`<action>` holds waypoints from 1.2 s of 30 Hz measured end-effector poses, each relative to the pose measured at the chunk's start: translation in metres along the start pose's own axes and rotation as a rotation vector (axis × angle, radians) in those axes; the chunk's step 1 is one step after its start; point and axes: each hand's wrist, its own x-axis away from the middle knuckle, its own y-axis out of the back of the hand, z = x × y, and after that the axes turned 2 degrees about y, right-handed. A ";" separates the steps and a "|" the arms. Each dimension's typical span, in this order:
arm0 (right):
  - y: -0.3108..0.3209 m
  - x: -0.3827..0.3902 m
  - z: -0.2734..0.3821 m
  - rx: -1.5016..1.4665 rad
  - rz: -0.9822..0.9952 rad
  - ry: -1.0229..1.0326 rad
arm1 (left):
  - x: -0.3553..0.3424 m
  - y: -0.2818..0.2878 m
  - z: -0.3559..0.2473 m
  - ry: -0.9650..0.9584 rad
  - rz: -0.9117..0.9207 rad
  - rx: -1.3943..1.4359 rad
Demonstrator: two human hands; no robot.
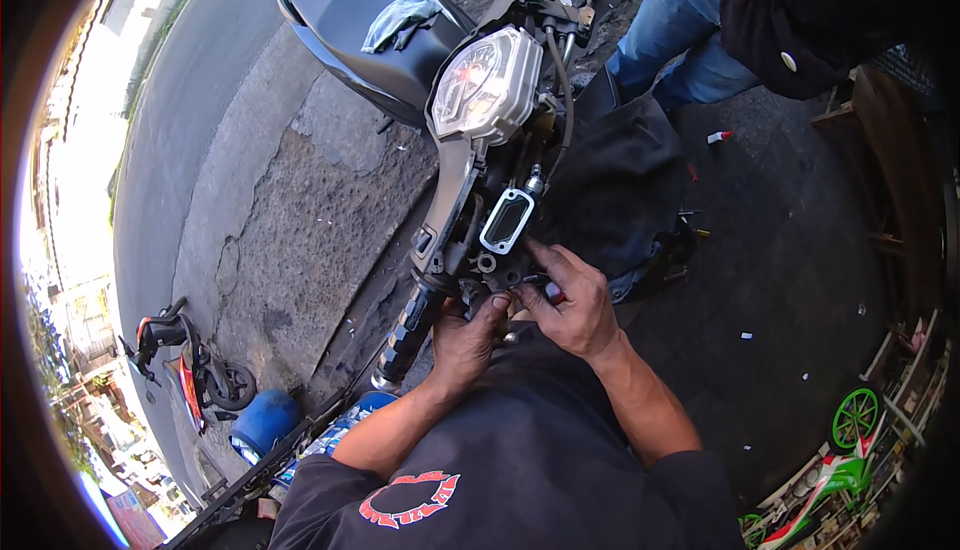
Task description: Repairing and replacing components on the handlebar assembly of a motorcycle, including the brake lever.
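Note:
In front of me stands a motorcycle's handlebar with its covers off. My left hand (468, 338) is closed under the dark metal bracket (496, 278) beside the handlebar grip (408, 335), thumb upward; what its fingers hold is hidden. My right hand (578, 302) is closed on a small tool with a red and dark handle (553, 293), its tip hidden at the bracket. The two hands nearly meet there. Just beyond them sits a brake fluid reservoir (508, 221) without a lid, its pale rim round a dark inside. Farther along is the clear-covered instrument cluster (482, 85).
A light blue cloth (400, 22) lies on the black seat (365, 10). Another person in jeans (668, 25) stands at the far right. A red-and-white tube (719, 137) and scraps lie on the ground. A blue container (266, 422) and another motorcycle (190, 370) are at left.

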 end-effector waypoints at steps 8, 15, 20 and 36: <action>0.006 -0.005 0.001 -0.028 0.047 -0.006 | 0.000 0.007 -0.002 0.117 -0.002 -0.093; 0.011 -0.008 0.007 -0.130 0.085 -0.136 | 0.000 0.009 -0.001 0.160 0.018 -0.064; 0.008 -0.007 0.014 -0.193 0.078 -0.253 | -0.003 0.005 0.000 0.156 -0.016 -0.066; 0.000 -0.004 0.020 -0.171 0.000 -0.303 | 0.001 0.008 0.003 -0.050 -0.049 -0.065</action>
